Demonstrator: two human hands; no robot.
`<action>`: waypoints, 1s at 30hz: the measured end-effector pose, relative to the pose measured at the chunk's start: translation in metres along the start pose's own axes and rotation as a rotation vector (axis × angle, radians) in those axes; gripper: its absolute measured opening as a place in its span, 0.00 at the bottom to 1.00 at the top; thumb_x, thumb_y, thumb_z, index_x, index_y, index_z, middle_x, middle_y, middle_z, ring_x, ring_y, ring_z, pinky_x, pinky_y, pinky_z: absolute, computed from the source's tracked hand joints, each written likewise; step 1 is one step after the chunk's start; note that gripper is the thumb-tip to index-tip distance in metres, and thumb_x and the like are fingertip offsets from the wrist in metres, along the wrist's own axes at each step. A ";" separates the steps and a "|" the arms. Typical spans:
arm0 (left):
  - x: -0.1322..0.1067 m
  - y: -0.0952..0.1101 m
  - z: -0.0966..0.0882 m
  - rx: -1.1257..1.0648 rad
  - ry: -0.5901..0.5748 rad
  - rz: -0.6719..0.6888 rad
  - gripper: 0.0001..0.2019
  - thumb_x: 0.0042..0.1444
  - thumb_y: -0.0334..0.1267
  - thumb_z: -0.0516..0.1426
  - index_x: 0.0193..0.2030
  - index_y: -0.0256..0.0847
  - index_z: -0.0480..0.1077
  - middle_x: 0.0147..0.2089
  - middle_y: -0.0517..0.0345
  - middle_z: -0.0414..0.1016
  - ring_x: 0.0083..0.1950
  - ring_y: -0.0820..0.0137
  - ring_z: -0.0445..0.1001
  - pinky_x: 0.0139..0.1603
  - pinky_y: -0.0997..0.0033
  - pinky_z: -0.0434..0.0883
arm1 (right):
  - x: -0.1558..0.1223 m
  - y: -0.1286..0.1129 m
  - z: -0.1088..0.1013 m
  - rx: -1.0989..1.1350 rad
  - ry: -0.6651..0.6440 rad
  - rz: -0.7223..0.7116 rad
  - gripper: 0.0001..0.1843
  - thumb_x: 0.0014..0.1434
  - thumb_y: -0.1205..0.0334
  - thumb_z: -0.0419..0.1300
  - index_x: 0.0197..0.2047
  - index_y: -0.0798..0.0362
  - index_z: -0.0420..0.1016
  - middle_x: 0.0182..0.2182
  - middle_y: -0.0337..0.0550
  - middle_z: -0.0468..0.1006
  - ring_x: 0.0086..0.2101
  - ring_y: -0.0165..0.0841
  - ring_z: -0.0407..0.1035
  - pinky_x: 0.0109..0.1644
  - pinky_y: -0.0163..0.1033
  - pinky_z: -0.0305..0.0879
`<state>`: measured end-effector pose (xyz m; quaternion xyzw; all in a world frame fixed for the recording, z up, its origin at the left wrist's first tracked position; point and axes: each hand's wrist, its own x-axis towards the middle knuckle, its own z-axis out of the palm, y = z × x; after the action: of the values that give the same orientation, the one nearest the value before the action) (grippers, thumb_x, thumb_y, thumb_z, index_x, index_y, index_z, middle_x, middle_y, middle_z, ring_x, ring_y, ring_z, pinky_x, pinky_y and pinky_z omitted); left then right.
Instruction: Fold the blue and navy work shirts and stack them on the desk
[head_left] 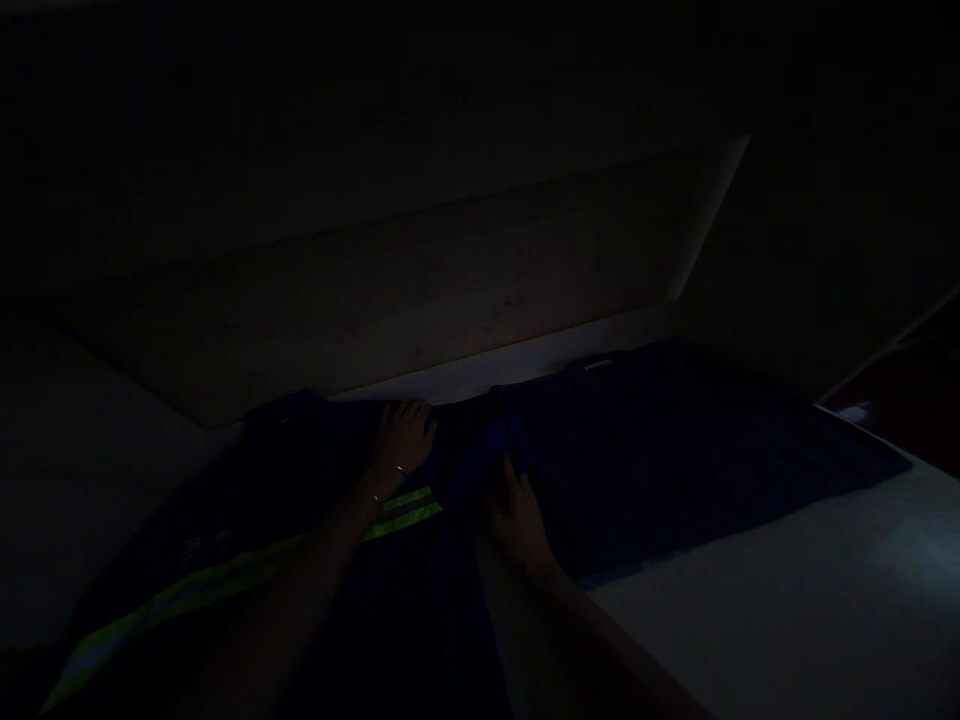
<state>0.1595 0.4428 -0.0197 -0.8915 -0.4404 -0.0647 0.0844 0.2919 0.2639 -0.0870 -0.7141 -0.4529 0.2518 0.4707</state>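
Note:
The scene is very dark. A dark blue garment [660, 450] with a yellow-green reflective stripe [225, 575] lies spread on a pale flat surface [787, 610]. My left hand [403, 438] rests on the cloth near its far edge, fingers curled down onto the fabric, with a thin bracelet at the wrist. My right hand [517, 515] lies a little nearer to me, fingers pointing up into a raised fold of the blue cloth at the garment's middle. Whether either hand pinches the cloth is hard to see.
A brownish wall or board [450, 280] rises directly behind the surface. The surface's right edge [862, 420] drops off to a dark reddish area at the far right. Everything on the left is in deep shadow.

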 end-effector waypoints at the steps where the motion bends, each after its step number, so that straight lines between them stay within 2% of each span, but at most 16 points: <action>1: 0.010 -0.005 0.002 0.027 -0.033 -0.003 0.24 0.65 0.47 0.42 0.62 0.40 0.64 0.65 0.48 0.66 0.66 0.59 0.61 0.68 0.50 0.53 | 0.000 0.000 -0.001 0.012 0.017 0.020 0.38 0.60 0.57 0.51 0.70 0.64 0.50 0.66 0.60 0.56 0.65 0.44 0.51 0.68 0.49 0.51; 4: 0.033 -0.020 0.009 0.056 -0.149 -0.016 0.23 0.59 0.51 0.50 0.56 0.42 0.70 0.57 0.45 0.74 0.59 0.54 0.69 0.59 0.50 0.62 | 0.001 -0.002 -0.004 0.044 0.046 0.069 0.37 0.61 0.52 0.52 0.69 0.63 0.54 0.65 0.60 0.58 0.65 0.45 0.53 0.68 0.50 0.52; 6: 0.041 -0.027 0.013 0.081 -0.220 -0.020 0.20 0.56 0.52 0.54 0.49 0.44 0.74 0.52 0.45 0.77 0.55 0.51 0.72 0.55 0.48 0.63 | 0.001 -0.004 -0.005 0.055 0.042 0.095 0.37 0.61 0.50 0.51 0.68 0.64 0.55 0.64 0.61 0.58 0.64 0.46 0.53 0.68 0.51 0.52; 9: 0.044 -0.032 0.014 0.114 -0.243 -0.015 0.15 0.57 0.48 0.53 0.43 0.45 0.75 0.48 0.48 0.79 0.51 0.53 0.74 0.52 0.48 0.63 | 0.001 -0.004 -0.005 0.060 0.045 0.115 0.36 0.62 0.52 0.52 0.68 0.61 0.56 0.65 0.59 0.58 0.65 0.46 0.52 0.68 0.50 0.52; 13: 0.042 -0.038 0.009 0.172 -0.100 -0.038 0.17 0.63 0.42 0.45 0.52 0.44 0.71 0.53 0.46 0.76 0.55 0.54 0.70 0.54 0.48 0.60 | 0.001 0.000 -0.002 0.047 0.034 0.104 0.35 0.61 0.54 0.53 0.68 0.59 0.56 0.65 0.57 0.57 0.66 0.46 0.50 0.68 0.51 0.53; 17: 0.036 -0.040 0.012 0.227 -0.009 -0.083 0.18 0.65 0.40 0.43 0.53 0.42 0.70 0.53 0.42 0.73 0.56 0.52 0.67 0.55 0.47 0.59 | 0.003 0.003 -0.002 0.043 0.049 0.040 0.35 0.60 0.57 0.53 0.68 0.59 0.56 0.68 0.55 0.54 0.66 0.43 0.49 0.69 0.50 0.50; 19: 0.032 -0.034 0.015 0.236 0.010 -0.084 0.19 0.65 0.41 0.43 0.55 0.42 0.69 0.55 0.42 0.71 0.55 0.52 0.67 0.54 0.48 0.60 | 0.004 0.003 -0.003 0.037 0.026 0.072 0.36 0.60 0.58 0.52 0.69 0.63 0.54 0.68 0.58 0.53 0.67 0.45 0.48 0.69 0.51 0.49; 21: 0.027 -0.026 0.016 0.223 0.078 -0.089 0.21 0.66 0.42 0.41 0.59 0.40 0.66 0.59 0.41 0.68 0.57 0.53 0.66 0.55 0.50 0.61 | 0.006 0.001 -0.005 0.036 -0.001 0.115 0.38 0.60 0.58 0.52 0.69 0.67 0.51 0.68 0.61 0.52 0.67 0.47 0.46 0.69 0.53 0.47; 24: 0.017 -0.014 0.014 0.167 0.221 -0.151 0.25 0.66 0.44 0.39 0.61 0.37 0.64 0.64 0.41 0.64 0.60 0.53 0.65 0.58 0.54 0.62 | 0.007 -0.002 -0.007 0.058 0.003 0.117 0.39 0.59 0.58 0.52 0.70 0.65 0.50 0.67 0.59 0.53 0.67 0.46 0.47 0.70 0.52 0.46; 25: 0.013 -0.013 0.014 0.142 0.227 -0.178 0.26 0.66 0.46 0.38 0.61 0.36 0.64 0.64 0.41 0.64 0.61 0.53 0.65 0.58 0.54 0.62 | 0.007 -0.003 -0.008 0.069 0.015 0.117 0.38 0.59 0.58 0.52 0.70 0.64 0.50 0.67 0.58 0.53 0.67 0.45 0.48 0.70 0.51 0.46; 27: 0.002 -0.014 0.019 0.096 0.133 -0.235 0.29 0.65 0.51 0.38 0.62 0.35 0.64 0.64 0.39 0.65 0.62 0.52 0.64 0.59 0.53 0.63 | 0.007 -0.005 -0.008 0.086 0.035 0.116 0.38 0.59 0.58 0.51 0.70 0.63 0.51 0.67 0.57 0.54 0.66 0.44 0.48 0.70 0.51 0.46; 30: -0.015 -0.022 0.035 0.050 -0.084 -0.288 0.32 0.64 0.53 0.38 0.64 0.35 0.63 0.67 0.38 0.62 0.66 0.49 0.60 0.62 0.46 0.61 | 0.006 -0.005 -0.008 0.092 0.057 0.093 0.36 0.59 0.59 0.52 0.69 0.60 0.53 0.66 0.54 0.57 0.66 0.44 0.50 0.69 0.50 0.48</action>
<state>0.1345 0.4520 -0.0542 -0.8185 -0.5685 -0.0278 0.0782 0.2988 0.2668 -0.0792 -0.7189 -0.3935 0.2737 0.5035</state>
